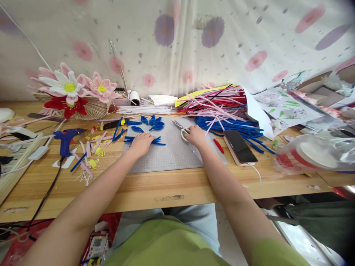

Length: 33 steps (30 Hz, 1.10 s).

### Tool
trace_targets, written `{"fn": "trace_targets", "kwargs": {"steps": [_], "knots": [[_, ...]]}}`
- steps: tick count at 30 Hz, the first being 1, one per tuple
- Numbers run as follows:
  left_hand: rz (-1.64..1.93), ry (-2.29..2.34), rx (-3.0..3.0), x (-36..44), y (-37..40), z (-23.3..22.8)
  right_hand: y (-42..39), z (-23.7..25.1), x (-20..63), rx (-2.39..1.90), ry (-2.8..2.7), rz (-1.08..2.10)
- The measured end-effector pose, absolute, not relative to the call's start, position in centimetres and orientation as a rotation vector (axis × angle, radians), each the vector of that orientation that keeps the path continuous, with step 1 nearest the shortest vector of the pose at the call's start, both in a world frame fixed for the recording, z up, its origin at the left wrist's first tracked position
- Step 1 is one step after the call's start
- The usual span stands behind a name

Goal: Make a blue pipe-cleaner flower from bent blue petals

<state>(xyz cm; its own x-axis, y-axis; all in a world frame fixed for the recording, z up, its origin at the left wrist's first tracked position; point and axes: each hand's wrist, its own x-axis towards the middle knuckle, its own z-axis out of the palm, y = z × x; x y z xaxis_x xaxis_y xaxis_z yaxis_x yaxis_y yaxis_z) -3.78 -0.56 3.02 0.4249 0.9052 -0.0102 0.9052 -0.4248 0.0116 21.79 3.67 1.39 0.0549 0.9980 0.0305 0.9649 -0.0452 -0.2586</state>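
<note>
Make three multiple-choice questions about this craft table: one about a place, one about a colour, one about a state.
1. Where does the phone lie?
A. right of the right hand
B. beside the glue gun
C. under the paper flowers

2. What colour are the pipe cleaner pieces under the left hand?
A. yellow
B. blue
C. green

3. What is the state of the phone screen?
A. showing a video
B. dark
C. covered by a hand

Answers:
1. A, it lies on the table edge of the grey mat, right of that hand.
2. B, blue strips show beside the fingers.
3. B, the screen is black and uncovered.
</note>
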Motion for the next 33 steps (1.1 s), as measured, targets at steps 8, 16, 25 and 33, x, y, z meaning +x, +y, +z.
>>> {"fn": "trace_targets", "kwargs": {"steps": [8,16,25,33], "knots": [[0.416,1.805,2.530,-2.6,0.1,2.0,2.7,0.4,21.2,-1.978,-1.802,0.094],[0.901,1.766,2.442,-1.0,-3.0,-0.8,2.0,-0.4,20.7,-1.724,-1.826,0.067],[0.767,1.911,2.328,-0.8,-3.2,-0.9,5.1,0.6,26.9,-2.048,-1.811,-0.056],[0.891,1.869,2.354,-1.1,-2.9,-1.4,6.9,0.6,28.1,-2.122,-2.062,-0.271]]}}
